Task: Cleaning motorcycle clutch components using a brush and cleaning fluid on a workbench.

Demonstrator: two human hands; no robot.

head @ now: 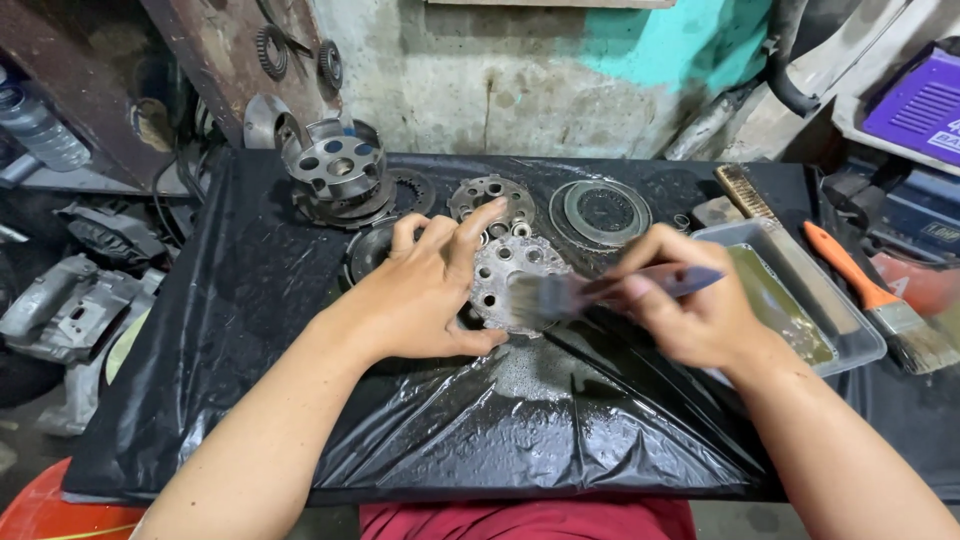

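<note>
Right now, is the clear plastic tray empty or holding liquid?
Holding liquid: a shallow yellowish pool covers the tray bottom beside the right hand.

The right hand (pixel 690 310) and its brush (pixel 590 290) are smeared by motion blur. The left hand (pixel 430 290) hides part of the metal disc (pixel 515 275). A purple case (pixel 925 105) and a bottle (pixel 35 125) are cut off by the frame edges.

A single head-worn camera looks steeply down and forward from close above the black plastic sheet (pixel 250 330) on the workbench, facing the stained wall (pixel 520 90) behind it. Both forearms enter from the bottom edge.
</note>
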